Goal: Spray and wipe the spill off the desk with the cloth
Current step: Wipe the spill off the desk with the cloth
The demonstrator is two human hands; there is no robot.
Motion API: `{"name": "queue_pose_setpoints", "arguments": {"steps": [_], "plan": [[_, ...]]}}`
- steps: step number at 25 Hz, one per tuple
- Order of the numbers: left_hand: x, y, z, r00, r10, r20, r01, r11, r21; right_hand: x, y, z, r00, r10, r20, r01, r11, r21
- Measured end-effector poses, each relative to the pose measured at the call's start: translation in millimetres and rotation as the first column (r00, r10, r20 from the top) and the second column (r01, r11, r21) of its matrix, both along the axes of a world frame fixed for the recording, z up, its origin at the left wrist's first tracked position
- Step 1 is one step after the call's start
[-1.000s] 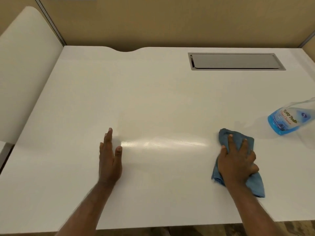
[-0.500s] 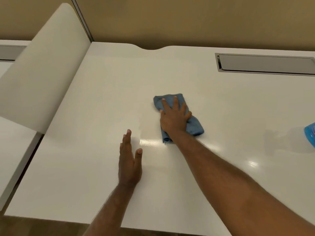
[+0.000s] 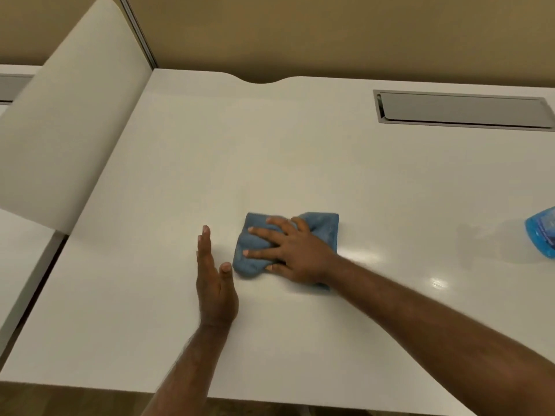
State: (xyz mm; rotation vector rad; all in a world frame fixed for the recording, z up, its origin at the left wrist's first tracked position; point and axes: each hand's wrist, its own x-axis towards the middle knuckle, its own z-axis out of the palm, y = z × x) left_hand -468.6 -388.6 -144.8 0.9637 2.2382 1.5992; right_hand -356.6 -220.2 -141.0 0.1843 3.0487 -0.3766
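Change: since half a second ago the blue cloth [image 3: 322, 229] and the right hand [image 3: 292, 253] have slid nearer the desk's front edge, ending just beside the left hand [image 3: 214, 288].
Cloth: bunched blue microfibre, lying on the white desk [image 3: 300, 163], its far corners poking out past the fingers.
Right hand: palm down, fingers spread, pressing on the cloth rather than clenching it.
Left hand: flat on the desk, fingers straight, holding nothing, thumb close to the cloth's near corner.
Spray bottle [image 3: 542, 235]: blue, well to the right of the pressing hand, cut off by the frame edge.
Cable hatch [image 3: 462, 109]: grey, far beyond the hand, to the right.
Divider panel [image 3: 69, 130]: white, far left.
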Motion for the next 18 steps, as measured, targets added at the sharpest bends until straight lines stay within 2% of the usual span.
{"name": "queue_pose_setpoints", "arguments": {"steps": [1,3,5,8,10,13,15,18], "plan": [[-5.8,-3.9,-2.5,1.0,0.012,0.004,-0.012,1.0,0.008,9.2,-8.7,-2.4,1.0,0.017,0.0,-0.017,1.0,0.004],[13.1,10.0,3.2,0.998,-0.069,0.011,0.068,0.996,0.056,67.2,-10.9,7.1,0.996,-0.088,0.005,0.087,0.994,0.06],[9.0,8.5,-0.1,0.998,-0.067,0.006,0.067,0.998,0.016,88.6,-12.1,3.6,0.989,-0.146,-0.025,0.148,0.986,0.073],[3.2,2.3,-3.4,0.997,-0.079,-0.02,0.078,0.996,-0.042,120.6,-7.3,-1.1,0.918,-0.395,-0.036,0.397,0.916,0.066],[4.5,1.3,-5.4,0.992,-0.113,-0.058,0.111,0.993,-0.045,148.6,8.8,-1.6,0.782,-0.622,-0.033,0.623,0.778,0.08],[12.2,7.8,0.9,0.984,-0.168,-0.061,0.164,0.985,-0.061,192.2,38.6,1.3,0.493,-0.868,-0.064,0.861,0.475,0.182],[20.9,13.7,6.2,0.976,-0.209,-0.055,0.206,0.977,-0.062,212.9,55.9,5.7,0.286,-0.956,-0.066,0.943,0.269,0.196],[38.7,29.4,18.7,0.955,-0.289,-0.068,0.287,0.957,-0.04,234.7,76.7,18.7,0.069,-0.995,-0.07,0.99,0.06,0.125]]}}
